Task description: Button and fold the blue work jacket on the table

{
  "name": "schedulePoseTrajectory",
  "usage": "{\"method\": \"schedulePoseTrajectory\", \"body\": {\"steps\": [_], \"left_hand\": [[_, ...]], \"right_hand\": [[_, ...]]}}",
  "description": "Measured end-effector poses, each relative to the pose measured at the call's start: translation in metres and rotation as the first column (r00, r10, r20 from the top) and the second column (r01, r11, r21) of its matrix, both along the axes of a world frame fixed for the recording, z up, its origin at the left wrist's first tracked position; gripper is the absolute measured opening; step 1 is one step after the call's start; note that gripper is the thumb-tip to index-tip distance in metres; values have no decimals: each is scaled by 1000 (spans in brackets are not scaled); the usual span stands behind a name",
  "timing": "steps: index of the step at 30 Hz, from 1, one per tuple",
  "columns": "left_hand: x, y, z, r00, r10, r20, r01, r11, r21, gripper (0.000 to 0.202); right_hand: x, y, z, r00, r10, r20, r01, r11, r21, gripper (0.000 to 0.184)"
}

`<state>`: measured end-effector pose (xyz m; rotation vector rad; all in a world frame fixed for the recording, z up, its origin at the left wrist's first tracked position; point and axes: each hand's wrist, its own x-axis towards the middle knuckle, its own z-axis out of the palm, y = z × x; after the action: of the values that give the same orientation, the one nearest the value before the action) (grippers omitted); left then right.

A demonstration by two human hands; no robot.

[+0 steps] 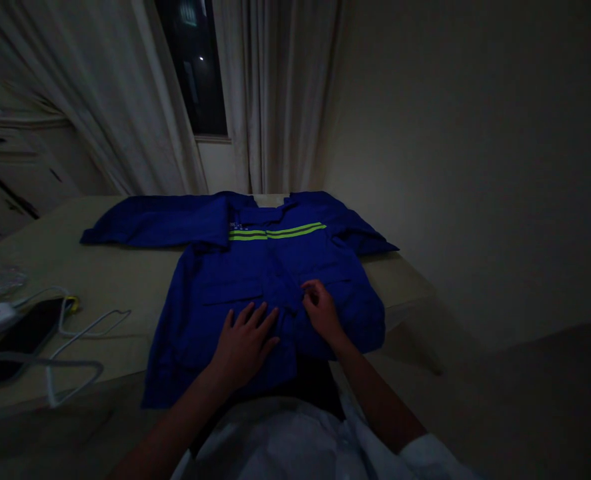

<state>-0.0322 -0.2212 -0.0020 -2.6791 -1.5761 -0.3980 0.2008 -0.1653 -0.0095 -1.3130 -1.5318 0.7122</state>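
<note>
A blue work jacket (255,267) with two yellow-green stripes across its chest lies face up on a beige table (110,280), one sleeve stretched out to the left. My left hand (243,343) rests flat on the jacket's lower front, fingers spread. My right hand (320,310) is beside it at the front opening, its fingers curled in a pinch on the fabric edge.
White wire hangers (70,333) and a dark phone (23,333) with a white cable lie at the table's left. A clear glass dish (0,279) sits further left. Curtains (270,100) and a dark window are behind; a bare wall is to the right.
</note>
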Motion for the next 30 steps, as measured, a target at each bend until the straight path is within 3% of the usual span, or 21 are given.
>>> {"method": "schedulePoseTrajectory", "body": {"steps": [4, 6, 7, 9, 11, 13, 18, 24, 30], "left_hand": [[6, 7, 9, 999, 23, -40, -24, 1000, -12, 47], [12, 17, 15, 998, 14, -65, -16, 999, -43, 44], [15, 24, 18, 998, -1, -62, -3, 998, -64, 43], [20, 40, 21, 999, -36, -8, 35, 993, -110, 42], [26, 54, 19, 993, -63, 97, 77, 986, -147, 41], [31, 65, 13, 975, -62, 213, 96, 984, -153, 37], [37, 71, -6, 910, -50, 413, 89, 993, -77, 23], [33, 69, -9, 911, -59, 408, 106, 990, -94, 20], [35, 71, -8, 921, -7, 390, 59, 991, -120, 12]], "right_hand": [[-3, -6, 7, 985, 50, 163, -57, 998, 33, 19], [-6, -9, 11, 953, 71, 294, -84, 996, 32, 11], [-8, -10, 13, 928, 89, 362, -107, 994, 29, 15], [-11, -11, 14, 872, 124, 474, -150, 989, 17, 24], [-12, -10, 12, 837, 133, 531, -167, 986, 16, 15], [-11, -7, 7, 847, 109, 520, -152, 988, 41, 5], [-3, 2, -7, 935, 45, 352, -85, 992, 97, 8], [-2, 7, -11, 959, -42, 279, 19, 996, 84, 7], [-6, 6, -11, 955, -61, 290, 34, 995, 96, 8]]}}
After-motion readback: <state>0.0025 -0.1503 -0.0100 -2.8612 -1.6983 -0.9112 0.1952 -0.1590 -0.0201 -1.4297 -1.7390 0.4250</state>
